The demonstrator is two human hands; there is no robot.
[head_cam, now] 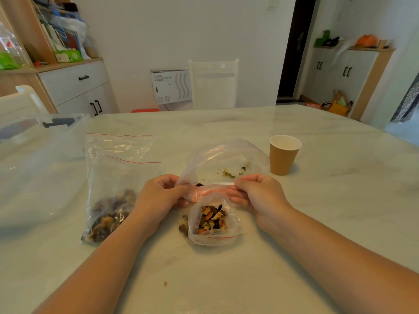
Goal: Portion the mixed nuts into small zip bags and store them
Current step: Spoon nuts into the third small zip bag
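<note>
Left hand (161,193), centre of the frame: fingers curled, pinching the left end of a small clear zip bag with a red seal line (212,220). Right hand (257,196): thumb and fingers pinching the right end of the same bag's top strip. Strip is stretched flat between the two hands; film is thin, glossy, crumpled below. Mixed nuts (212,217) sit in a lumpy heap in the bag's lower part, brown, orange and pale pieces with dark seeds; bag rests on the pale marble-look table (226,279), just below the hands.

Behind the hands: large thin translucent plastic bag (226,155), mouth gaping, wrinkled, with a few greenish seeds and crumbs (229,174) inside or under it, cannot tell which.

Left of centre: two flat clear zip bags with red seal lines (118,168), overlapping; dark brown nut pieces (111,214) in the lower end.

Right of centre: brown ribbed paper cup (283,156), tapered, white inside, upright, just beside the large bag.

Far left: clear rigid plastic storage box (34,168), smooth-walled
</note>
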